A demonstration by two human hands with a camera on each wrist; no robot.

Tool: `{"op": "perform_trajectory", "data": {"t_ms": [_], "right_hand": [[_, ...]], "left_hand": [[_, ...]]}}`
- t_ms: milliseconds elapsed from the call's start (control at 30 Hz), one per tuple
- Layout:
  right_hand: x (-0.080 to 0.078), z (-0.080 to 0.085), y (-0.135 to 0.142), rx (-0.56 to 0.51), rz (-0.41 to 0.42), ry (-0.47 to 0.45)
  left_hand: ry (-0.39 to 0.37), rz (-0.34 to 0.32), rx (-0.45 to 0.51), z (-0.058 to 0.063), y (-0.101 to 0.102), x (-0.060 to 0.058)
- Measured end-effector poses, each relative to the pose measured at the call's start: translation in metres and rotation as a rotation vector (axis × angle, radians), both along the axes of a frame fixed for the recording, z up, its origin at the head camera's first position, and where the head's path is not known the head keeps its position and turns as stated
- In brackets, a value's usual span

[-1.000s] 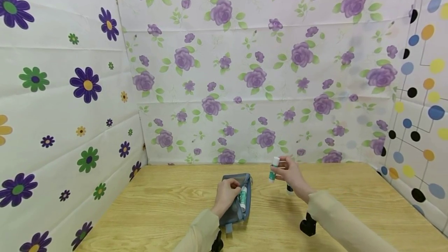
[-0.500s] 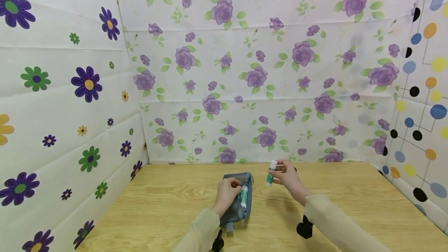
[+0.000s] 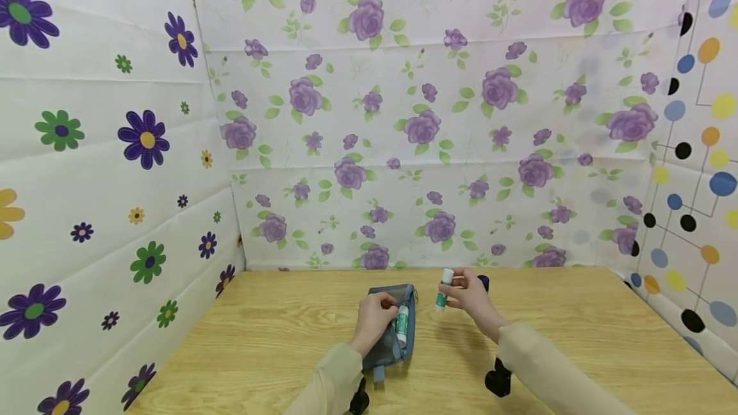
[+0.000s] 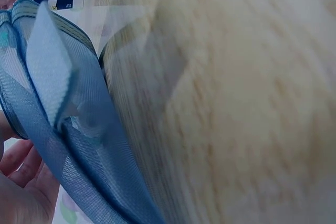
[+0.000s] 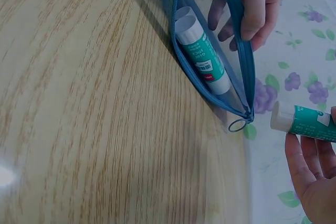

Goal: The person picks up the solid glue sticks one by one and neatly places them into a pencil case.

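Note:
A blue mesh zip pouch [image 3: 382, 356] lies on the wooden table with its zipper undone. My left hand [image 3: 375, 320] pinches the pouch's zippered edge between thumb and fingers, holding the mouth apart. Inside lies a green-and-white glue stick [image 5: 202, 56]; a second white end shows right behind it, mostly hidden. To the right of the pouch, my right hand [image 3: 474, 300] holds another glue stick [image 3: 444, 290] above the table, nearly upright and slightly tilted. In the right wrist view this held glue stick [image 5: 310, 121] is close to the zipper's end ring [image 5: 237, 125].
A dark blue object [image 3: 483, 282] stands behind my right hand, mostly hidden; its dark label [image 4: 59, 0] shows in the left wrist view. Black wrist-camera mounts [image 3: 499, 379] hang under both forearms. Patterned cloth walls [image 3: 346, 114] enclose the table [image 3: 277, 338] at the back and sides.
My right hand has moved left and slightly down with the glue stick, closer to the pouch. More of the dark blue object's top shows behind it. My left hand has stayed put.

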State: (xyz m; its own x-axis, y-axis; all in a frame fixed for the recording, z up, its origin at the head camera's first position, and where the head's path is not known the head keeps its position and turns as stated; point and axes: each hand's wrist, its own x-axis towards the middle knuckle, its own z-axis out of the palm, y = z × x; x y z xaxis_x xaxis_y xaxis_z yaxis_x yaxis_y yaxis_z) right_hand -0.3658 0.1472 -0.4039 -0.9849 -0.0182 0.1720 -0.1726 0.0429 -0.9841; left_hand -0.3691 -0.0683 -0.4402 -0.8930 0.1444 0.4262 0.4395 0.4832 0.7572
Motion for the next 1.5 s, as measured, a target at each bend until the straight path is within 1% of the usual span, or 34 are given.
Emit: {"op": "perform_trajectory", "data": {"t_ms": [200,400,600,800,1033,1367,1500], "right_hand": [[-0.002,-0.003,-0.001,-0.006,0.001,0.0],[-0.004,-0.007,-0.002,-0.009,0.003,0.003],[-0.006,-0.01,-0.004,-0.005,-0.008,0.004],[-0.005,-0.012,-0.007,-0.025,0.005,-0.006],[-0.003,-0.012,-0.012,-0.017,0.004,-0.012],[-0.002,-0.016,-0.02,-0.038,-0.017,-0.087],[-0.001,-0.02,-0.024,-0.052,-0.003,-0.113]], "left_hand": [[0.002,0.002,-0.001,0.0,0.001,0.0],[0.014,0.021,-0.019,-0.002,0.002,-0.003],[0.005,0.027,-0.02,-0.002,0.003,-0.004],[0.007,0.021,-0.02,-0.001,0.003,-0.003],[0.008,0.029,-0.025,-0.001,0.003,-0.003],[-0.012,0.021,-0.016,-0.002,0.003,-0.003],[-0.011,0.029,-0.024,-0.004,0.003,-0.004]]}}
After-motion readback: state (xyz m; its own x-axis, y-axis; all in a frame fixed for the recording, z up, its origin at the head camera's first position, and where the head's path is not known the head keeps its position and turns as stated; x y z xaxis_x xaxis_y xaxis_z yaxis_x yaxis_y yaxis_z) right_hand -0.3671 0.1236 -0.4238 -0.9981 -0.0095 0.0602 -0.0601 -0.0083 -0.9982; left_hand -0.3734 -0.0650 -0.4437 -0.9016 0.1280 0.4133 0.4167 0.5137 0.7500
